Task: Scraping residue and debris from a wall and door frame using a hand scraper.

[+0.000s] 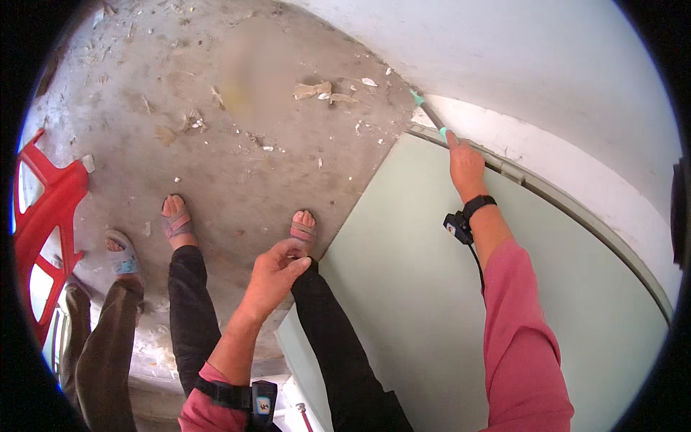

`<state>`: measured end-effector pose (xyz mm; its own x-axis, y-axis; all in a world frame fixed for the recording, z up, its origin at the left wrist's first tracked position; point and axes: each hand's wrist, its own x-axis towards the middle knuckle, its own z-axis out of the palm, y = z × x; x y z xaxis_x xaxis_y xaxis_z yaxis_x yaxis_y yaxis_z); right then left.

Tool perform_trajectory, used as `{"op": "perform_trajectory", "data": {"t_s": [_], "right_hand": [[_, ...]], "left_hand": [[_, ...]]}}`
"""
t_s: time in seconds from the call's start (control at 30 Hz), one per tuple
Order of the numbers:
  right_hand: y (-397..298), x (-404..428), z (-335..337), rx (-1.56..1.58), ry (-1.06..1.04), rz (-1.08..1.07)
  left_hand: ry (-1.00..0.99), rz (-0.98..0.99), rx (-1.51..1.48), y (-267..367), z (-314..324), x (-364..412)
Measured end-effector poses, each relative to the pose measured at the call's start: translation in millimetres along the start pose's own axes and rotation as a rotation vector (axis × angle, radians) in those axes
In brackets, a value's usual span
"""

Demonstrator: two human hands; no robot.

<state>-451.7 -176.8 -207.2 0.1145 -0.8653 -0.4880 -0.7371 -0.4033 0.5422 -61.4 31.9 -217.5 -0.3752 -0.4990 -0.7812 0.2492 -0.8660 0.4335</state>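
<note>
My right hand (466, 164) grips a slim tool (430, 114) with a dark shaft and teal parts at both visible ends. Its far teal tip reaches the corner where the wall meets the concrete floor; whether it touches is unclear. My index finger lies along the near teal part. Over my knee area and apart from the tool is my left hand (276, 275), its thumb and fingers curled together. Whether something small is pinched there cannot be made out. Beneath my right arm stretches a pale green panel (421, 259).
Dry scraps (313, 90) and white crumbs litter the concrete floor (259, 178). A white wall (513, 54) rises at the right, with a grey edge strip (567, 205) along the panel. Another person's legs (108, 345) stand at the left beside a red plastic chair (46, 194).
</note>
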Motion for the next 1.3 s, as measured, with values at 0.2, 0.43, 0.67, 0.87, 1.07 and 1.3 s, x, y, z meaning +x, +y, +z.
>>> {"op": "perform_trajectory", "data": {"t_s": [0.2,0.43,0.67,0.87,1.07,1.3], "right_hand": [[-56,-14,12,0.113,-0.051,0.074],[-21,-35,-30,0.339,-0.25,0.23],[-1,-22,1,0.34,-0.153,0.2],[1,-4,11,0.484,-0.125,0.146],[-3,-3,-15,0.367,-0.19,0.236],[-32,-2,2,0.601,-0.081,0.247]], "left_hand": [[0.002,-0.002,-0.029,2,2,0],[-0.007,-0.012,-0.031,5,-3,1],[0.006,0.02,-0.061,6,-1,0],[0.008,0.003,-0.061,8,-4,0],[-0.015,-0.002,-0.031,9,-2,1],[-0.03,0.01,-0.076,1,-4,-2]]}}
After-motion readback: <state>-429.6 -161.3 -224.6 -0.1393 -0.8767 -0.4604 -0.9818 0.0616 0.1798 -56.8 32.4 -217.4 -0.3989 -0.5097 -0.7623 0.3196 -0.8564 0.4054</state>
